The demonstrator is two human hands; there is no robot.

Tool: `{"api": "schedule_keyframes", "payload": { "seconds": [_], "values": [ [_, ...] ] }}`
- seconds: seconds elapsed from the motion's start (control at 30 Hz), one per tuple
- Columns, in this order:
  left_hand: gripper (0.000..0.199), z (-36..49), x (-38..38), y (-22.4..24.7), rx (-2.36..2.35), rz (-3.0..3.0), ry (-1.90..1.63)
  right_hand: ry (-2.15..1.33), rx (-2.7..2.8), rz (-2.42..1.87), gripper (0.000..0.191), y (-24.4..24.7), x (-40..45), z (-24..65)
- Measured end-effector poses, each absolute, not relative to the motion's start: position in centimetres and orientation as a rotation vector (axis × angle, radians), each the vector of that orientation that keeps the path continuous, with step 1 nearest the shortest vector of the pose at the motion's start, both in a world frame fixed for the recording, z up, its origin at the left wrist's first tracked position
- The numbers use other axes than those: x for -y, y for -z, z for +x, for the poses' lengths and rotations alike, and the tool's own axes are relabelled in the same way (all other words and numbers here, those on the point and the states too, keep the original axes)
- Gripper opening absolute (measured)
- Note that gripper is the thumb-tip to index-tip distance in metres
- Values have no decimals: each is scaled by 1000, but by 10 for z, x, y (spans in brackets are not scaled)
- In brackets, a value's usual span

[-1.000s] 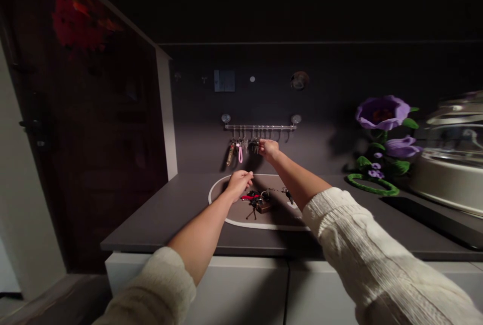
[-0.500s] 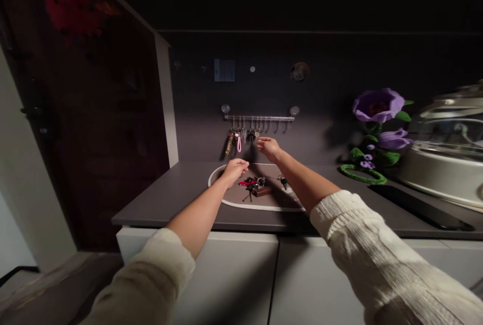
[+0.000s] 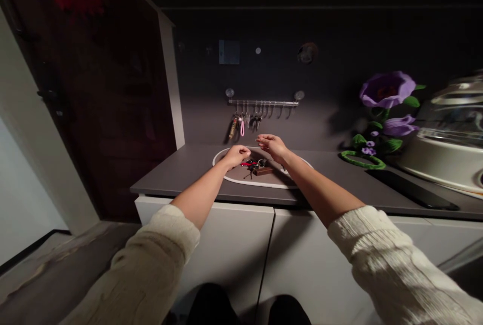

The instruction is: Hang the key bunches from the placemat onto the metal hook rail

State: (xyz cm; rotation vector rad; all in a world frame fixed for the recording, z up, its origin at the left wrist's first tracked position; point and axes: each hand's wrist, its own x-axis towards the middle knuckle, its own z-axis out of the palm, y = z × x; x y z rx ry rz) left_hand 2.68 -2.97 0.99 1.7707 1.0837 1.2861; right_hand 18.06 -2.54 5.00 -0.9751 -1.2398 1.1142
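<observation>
My left hand (image 3: 237, 156) is over the left part of an oval tray (image 3: 247, 182), its fingers curled in with the tips together. What they hold, if anything, is too small to make out. My right hand (image 3: 273, 146) hovers over the tray's back edge, below the hook rail, with fingers stretched out and nothing visible in them. Between and below the hands, a red item (image 3: 248, 164), a key ring (image 3: 261, 163) and a brown block-like piece (image 3: 263, 171) lie in the tray. On the rail (image 3: 264, 102) hang a pink loop (image 3: 242, 128), a brownish-gold fob (image 3: 233, 128) and several keys (image 3: 257, 121).
The dark counter (image 3: 169, 171) runs over white cabinets (image 3: 222, 234). To the right stand purple artificial flowers (image 3: 388, 91), a cream container with a clear dome (image 3: 449, 161) and a flat black object (image 3: 413, 190). At the left is a dark door (image 3: 113, 113).
My right hand has drawn away from the hanging keys, down toward the tray. Keys stay on the hooks there. The view has tipped downward, while my left hand keeps near the tray's left side.
</observation>
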Motion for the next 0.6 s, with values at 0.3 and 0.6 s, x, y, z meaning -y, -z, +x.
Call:
{"api": "schedule_keyframes", "payload": {
  "seconds": [0.3, 0.6],
  "values": [
    [12, 20, 30, -5, -1129, 1999, -1119, -1041, 1428, -933, 6, -21, 37, 186],
    [16, 16, 27, -4, -1232, 2055, -1041, -968, 1591, -1024, 11, -15, 33, 185]
  ]
}}
